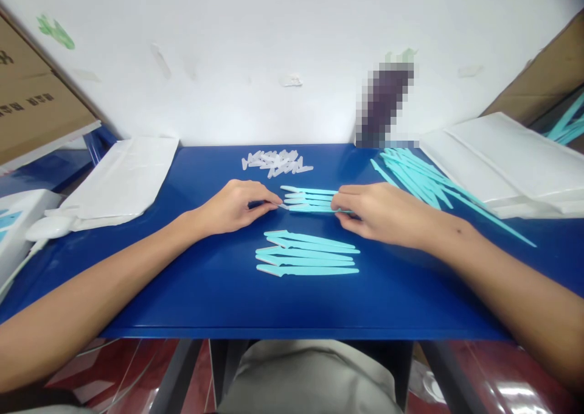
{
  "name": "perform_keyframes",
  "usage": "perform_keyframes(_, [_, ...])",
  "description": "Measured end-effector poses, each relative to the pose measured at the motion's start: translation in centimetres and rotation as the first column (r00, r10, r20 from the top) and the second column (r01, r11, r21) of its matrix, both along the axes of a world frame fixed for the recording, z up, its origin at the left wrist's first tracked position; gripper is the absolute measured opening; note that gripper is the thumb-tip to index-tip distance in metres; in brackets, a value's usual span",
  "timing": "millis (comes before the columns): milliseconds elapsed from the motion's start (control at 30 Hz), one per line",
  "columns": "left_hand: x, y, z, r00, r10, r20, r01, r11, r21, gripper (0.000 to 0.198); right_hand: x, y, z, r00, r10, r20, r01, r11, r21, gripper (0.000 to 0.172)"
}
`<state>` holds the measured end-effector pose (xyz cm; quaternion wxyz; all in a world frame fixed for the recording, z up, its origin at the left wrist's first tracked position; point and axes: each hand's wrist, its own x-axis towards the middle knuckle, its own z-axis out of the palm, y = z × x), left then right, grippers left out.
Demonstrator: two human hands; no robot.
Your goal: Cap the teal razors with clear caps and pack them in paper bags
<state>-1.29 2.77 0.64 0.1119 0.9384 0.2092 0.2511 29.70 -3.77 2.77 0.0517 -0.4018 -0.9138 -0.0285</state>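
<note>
Several turquoise eyebrow razors [314, 190] lie side by side in the middle of the table, their blade ends to the left. My right hand [365, 210] is closed over their handle ends, with the nearest razor at its fingertips. In a pinch, my left hand [241, 204] has a small clear blade cap [283, 206] against that razor's blade end; how far it is on cannot be made out. Closer to me is another row of turquoise razors [310, 262]. Beyond my hands sits a pile of clear caps [276, 161].
A heap of turquoise razors [410, 173] spreads at the back right, beside white plastic bags [515, 158]. White bags [137, 176] and a white device [22, 225] with a cable stand at left. Cardboard boxes [41, 97] flank the blue table [205, 298]; a white wall closes the back.
</note>
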Motion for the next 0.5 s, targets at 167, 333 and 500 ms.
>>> perform_keyframes(167, [-0.02,0.4,-0.25,1.0,0.0,-0.007,0.0,1.0,0.031,0.026,-0.14,-0.13,0.12,0.999,-0.002,-0.046,-0.001,0.998,-0.068,0.011])
perform_keyframes(333, [-0.33,0.65,0.07,0.99,-0.071,-0.121,0.081,0.993,0.082,0.029,-0.28,-0.19,0.36,0.999,-0.022,-0.032,0.019,0.995,-0.096,0.011])
perform_keyframes(500, [-0.25,0.33,-0.05,0.983,-0.103,-0.151,0.123,0.984,0.128,0.029,-0.08,-0.25,0.66,0.999,-0.028,-0.042,0.022,0.989,-0.143,0.012])
